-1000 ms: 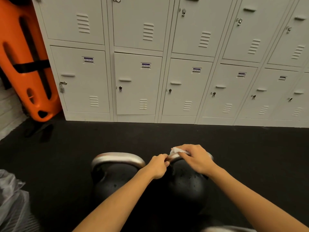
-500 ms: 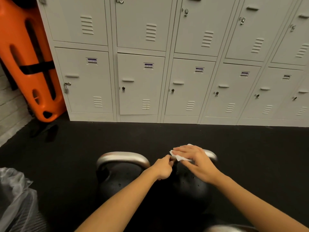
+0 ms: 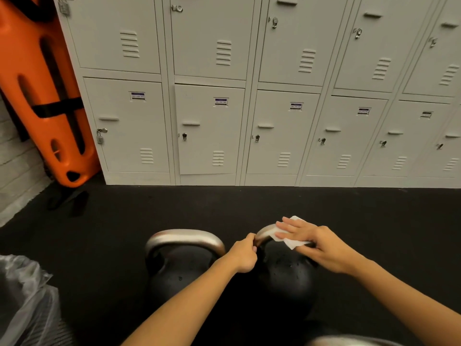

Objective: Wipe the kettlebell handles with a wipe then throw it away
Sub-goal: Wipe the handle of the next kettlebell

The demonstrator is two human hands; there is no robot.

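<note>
Moved: right hand [image 3: 316, 243] has uncurled, its fingers now straight.
Wipe: thin white paper wipe [image 3: 291, 243] lies pressed under it on the curved steel handle [image 3: 264, 231] of the black round kettlebell [image 3: 287, 273].
Grip: left hand [image 3: 243, 255] clenches that handle's left end.

The wipe [image 3: 290, 242] and right hand [image 3: 321, 243] are covering most of the right kettlebell's handle [image 3: 265, 231]; the bin liner [image 3: 22, 283] is running off-frame left.

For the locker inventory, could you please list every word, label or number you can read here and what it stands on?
Nothing is legible.
Purple-and-white labels on the lower locker doors: too small and blurred to read.
Kettlebells, wipe, orange board: no text visible.
</note>
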